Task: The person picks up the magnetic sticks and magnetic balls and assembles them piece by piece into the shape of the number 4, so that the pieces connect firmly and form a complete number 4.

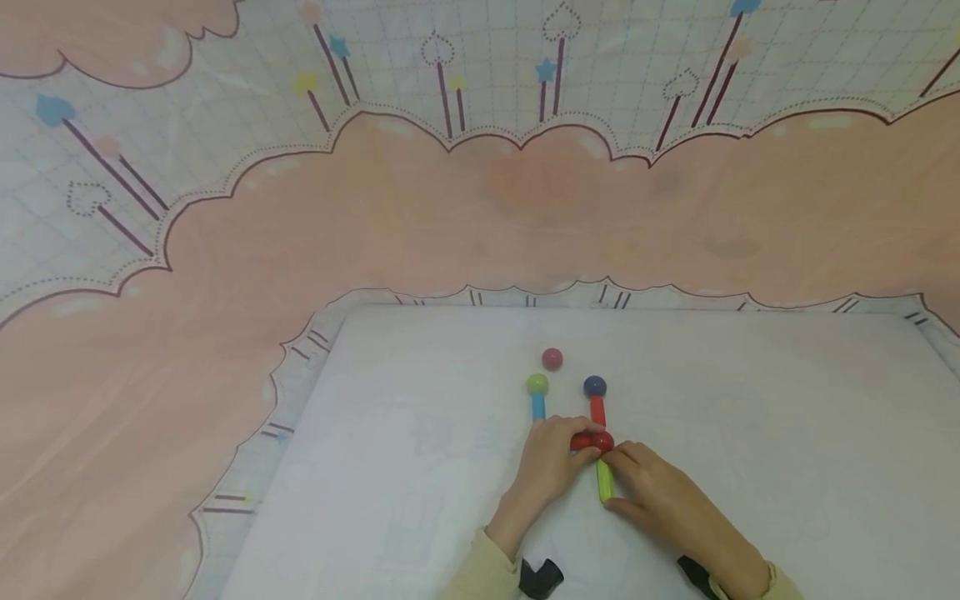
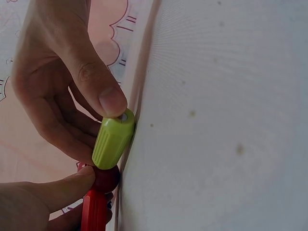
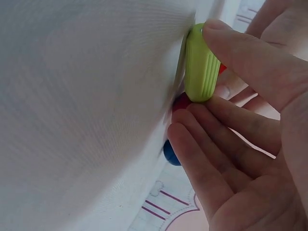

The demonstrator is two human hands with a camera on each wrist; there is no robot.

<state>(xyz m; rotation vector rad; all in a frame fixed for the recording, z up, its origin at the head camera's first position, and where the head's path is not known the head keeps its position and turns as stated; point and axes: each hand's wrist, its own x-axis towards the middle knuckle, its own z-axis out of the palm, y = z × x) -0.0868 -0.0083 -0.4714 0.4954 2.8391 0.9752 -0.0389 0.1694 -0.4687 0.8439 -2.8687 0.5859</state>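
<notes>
My left hand pinches a red ball, its finger and thumb at the end of a short red rod that meets the ball. My right hand holds a ribbed yellow-green rod, thumb on the near end, fingers by the end at the red ball. In the right wrist view that yellow-green rod stands between thumb and fingertips. Beyond the ball, another red rod leads to a dark blue ball. A blue rod with a green ball lies partly hidden behind my left hand.
A loose pink-red ball lies farther back on the white board. The board rests on a peach cloth printed with clouds. Black wrist straps show at the sleeves.
</notes>
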